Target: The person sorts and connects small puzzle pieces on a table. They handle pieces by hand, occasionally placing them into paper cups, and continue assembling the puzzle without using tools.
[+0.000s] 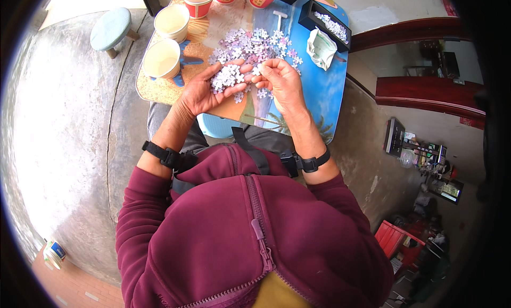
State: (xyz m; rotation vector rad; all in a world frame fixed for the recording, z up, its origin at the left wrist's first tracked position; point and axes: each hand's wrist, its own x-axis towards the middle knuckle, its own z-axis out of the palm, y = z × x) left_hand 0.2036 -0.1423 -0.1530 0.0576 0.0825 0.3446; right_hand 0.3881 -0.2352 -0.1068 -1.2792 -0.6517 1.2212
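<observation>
At the left of the surface (173, 92), a wide pale cup (162, 59) stands near the edge, with others farther back. They look thin-walled, so a light hold at the rim should suit them and a hard squeeze would likely dent them.

Next comes the left hand (205, 92), palm up and cupped, its fingers extended under a small heap of jigsaw pieces (227, 78). These look almost weightless and fairly stiff, probably card; loose in the palm, they could slide off if the hand tips.

Behind the hands lies the main pile of pieces (253, 44), spread flat and overlapping. Being thin, they may be awkward to lift from the flat; a knob or an outer edge seems the best place to take hold, and the knobs could bend or fray under rough pinching.

The right hand (285, 82) has thumb and forefinger pinched together just beside the left fingertips, apparently on a single piece (257, 71).

Farther right, a crumpled pale pouch (321, 48) looks soft and liable to collapse. Just beyond it, a black tray (347, 42) bears more pieces; its raised walls look rigid enough to grip.
</observation>
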